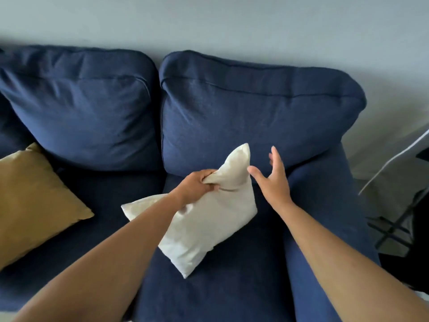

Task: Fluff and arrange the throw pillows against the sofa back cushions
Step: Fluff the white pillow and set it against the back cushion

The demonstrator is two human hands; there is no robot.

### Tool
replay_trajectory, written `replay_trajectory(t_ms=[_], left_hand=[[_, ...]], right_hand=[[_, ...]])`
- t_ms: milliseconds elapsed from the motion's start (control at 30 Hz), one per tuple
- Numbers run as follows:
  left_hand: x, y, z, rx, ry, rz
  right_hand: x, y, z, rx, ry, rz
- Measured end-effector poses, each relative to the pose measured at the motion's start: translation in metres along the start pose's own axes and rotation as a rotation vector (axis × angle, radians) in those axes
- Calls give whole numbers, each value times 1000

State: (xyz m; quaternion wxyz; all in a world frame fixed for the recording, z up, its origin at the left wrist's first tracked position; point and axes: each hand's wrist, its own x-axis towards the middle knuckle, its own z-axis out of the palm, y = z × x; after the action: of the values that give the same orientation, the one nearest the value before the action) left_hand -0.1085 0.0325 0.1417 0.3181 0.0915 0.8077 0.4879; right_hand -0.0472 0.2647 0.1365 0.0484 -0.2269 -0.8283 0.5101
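A cream throw pillow [204, 224] is lifted over the right seat of the navy sofa [232, 287]. My left hand [199, 183] bunches the fabric near its upper edge in a tight fist. My right hand [272, 176] hovers just right of the pillow's top corner, fingers spread, holding nothing. Behind them stands the right back cushion [255, 112]. A mustard throw pillow [34, 201] lies on the left seat, leaning toward the left back cushion [79, 105].
The sofa's right armrest [325, 205] runs along my right forearm. Past it, at the right edge, stands a dark metal frame [394, 224] with a pale slanted bar. A plain grey wall [209, 24] rises behind the sofa.
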Motion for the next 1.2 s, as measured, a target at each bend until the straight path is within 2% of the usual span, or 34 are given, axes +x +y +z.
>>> replay_trajectory(t_ms=[167,300,433,467,533,600,633,733,833,867,1000,1100,1200], left_hand=[[4,25,-6,119,-111,110],[10,24,-15,249,-36,73],[16,4,-26,363,5,-22],[18,-2,-30,458,76,-12],[25,-13,-39,615,326,-8],[31,-19,-52,491,580,-129],[36,-22,-59,363,646,-222],[49,-34,-79,29,671,-405],[59,-47,-83,-383,655,-308],[62,-49,-80,-445,649,-286],[67,-51,-64,-423,714,-266],[73,-46,-66,-457,767,-191],[82,-35,-75,-466,742,-88]], right_hand=[[26,-34,-22,170,-374,147],[22,-30,-21,79,-554,204],[19,-11,-9,-97,-511,196],[20,-7,-7,-111,-486,194],[23,0,-6,-112,-457,173],[28,5,-8,-115,-454,144],[30,8,-9,-119,-454,135],[37,17,-13,-141,-448,109],[38,24,-14,-130,-413,70],[37,27,-14,-145,-369,45],[35,37,-12,-232,-130,-10],[46,35,-17,-201,-55,-9],[71,27,-32,-192,-7,-63]])
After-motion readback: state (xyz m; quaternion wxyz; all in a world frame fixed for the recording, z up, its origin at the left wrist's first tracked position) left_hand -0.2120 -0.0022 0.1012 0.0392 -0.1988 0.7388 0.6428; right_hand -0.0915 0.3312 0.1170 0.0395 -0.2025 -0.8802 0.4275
